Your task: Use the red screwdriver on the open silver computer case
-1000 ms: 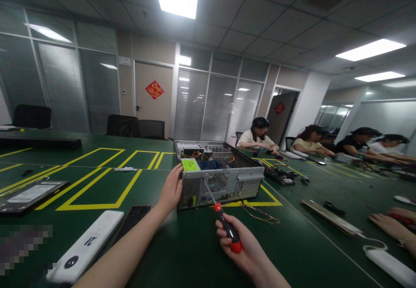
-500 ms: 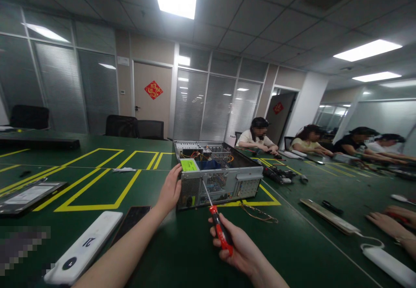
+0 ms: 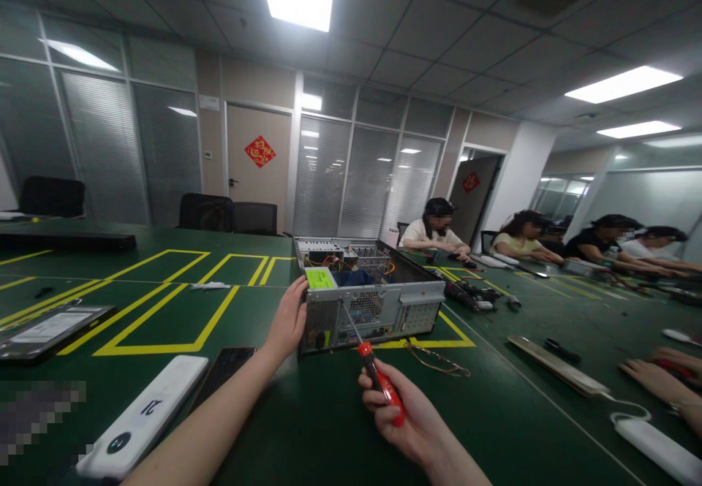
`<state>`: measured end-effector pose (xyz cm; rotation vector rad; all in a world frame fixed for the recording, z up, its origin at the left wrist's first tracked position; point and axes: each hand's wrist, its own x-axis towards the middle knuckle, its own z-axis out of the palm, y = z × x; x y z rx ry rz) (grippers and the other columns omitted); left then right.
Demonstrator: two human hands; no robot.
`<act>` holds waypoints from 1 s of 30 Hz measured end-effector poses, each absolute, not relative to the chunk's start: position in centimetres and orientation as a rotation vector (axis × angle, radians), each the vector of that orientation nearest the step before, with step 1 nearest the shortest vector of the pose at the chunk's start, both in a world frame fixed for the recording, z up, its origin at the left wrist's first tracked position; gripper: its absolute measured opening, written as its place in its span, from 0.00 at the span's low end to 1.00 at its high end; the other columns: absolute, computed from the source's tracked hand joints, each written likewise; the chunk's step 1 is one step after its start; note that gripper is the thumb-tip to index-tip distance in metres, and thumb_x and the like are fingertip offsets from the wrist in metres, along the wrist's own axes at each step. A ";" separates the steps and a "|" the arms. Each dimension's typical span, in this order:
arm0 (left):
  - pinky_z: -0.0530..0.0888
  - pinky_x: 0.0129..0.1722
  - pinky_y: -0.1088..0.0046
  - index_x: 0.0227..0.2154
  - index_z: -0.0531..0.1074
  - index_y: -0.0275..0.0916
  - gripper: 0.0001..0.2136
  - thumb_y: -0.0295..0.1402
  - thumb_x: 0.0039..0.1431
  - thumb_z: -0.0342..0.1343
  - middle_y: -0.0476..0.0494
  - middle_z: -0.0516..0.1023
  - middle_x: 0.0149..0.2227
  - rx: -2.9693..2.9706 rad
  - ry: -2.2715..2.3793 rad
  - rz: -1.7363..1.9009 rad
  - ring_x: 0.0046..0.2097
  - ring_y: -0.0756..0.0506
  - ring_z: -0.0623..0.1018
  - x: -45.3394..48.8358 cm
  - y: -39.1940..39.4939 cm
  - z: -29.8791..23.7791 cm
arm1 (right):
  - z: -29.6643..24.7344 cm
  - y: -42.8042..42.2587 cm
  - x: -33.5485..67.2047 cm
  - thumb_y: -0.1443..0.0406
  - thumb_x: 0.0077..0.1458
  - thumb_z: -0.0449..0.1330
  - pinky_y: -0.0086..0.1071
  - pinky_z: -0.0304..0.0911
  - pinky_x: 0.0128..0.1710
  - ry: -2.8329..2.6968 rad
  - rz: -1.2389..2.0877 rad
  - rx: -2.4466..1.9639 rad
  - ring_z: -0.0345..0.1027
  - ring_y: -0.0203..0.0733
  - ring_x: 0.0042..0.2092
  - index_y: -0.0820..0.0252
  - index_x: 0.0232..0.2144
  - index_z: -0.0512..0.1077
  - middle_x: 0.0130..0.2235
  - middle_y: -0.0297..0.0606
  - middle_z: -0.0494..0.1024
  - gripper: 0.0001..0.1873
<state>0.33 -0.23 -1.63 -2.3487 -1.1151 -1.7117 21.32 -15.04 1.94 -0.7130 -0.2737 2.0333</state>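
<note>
A computer case (image 3: 378, 314) lies open at the top, its rear panel facing me. Inside it, a power supply with a bright green label (image 3: 319, 278) sits at the near left corner, beside loose wires. My left hand (image 3: 286, 321) grips that corner of the case, thumb at the rear panel and fingers along the side. In my right hand (image 3: 398, 405) is a red and black screwdriver (image 3: 388, 391), held by the handle. Its shaft points up and left, the tip at the rear panel near the power supply; whether it meets a screw is too small to tell.
The green table (image 3: 307, 427) has yellow tape outlines. A white device marked 21 (image 3: 148, 413) and a dark phone (image 3: 222, 376) lie left of me. Thin cables (image 3: 436, 360) rest right of the case. Several people sit along the right; a co-worker's hands (image 3: 655, 380) are at far right.
My right hand has shifted slightly right, and the screwdriver leans a little more to the left at its tip. My left hand and the case have stayed put.
</note>
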 end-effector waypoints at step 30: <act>0.59 0.60 0.55 0.58 0.52 0.39 0.20 0.32 0.64 0.38 0.37 0.57 0.61 -2.330 -1.120 -1.701 0.62 0.42 0.58 0.3 -0.2 -1.6 | 1.9 -14.7 21.2 0.63 0.60 0.50 0.13 0.44 0.12 -0.335 1.968 -0.771 0.52 0.21 0.18 0.69 0.29 0.66 0.24 0.34 0.67 0.14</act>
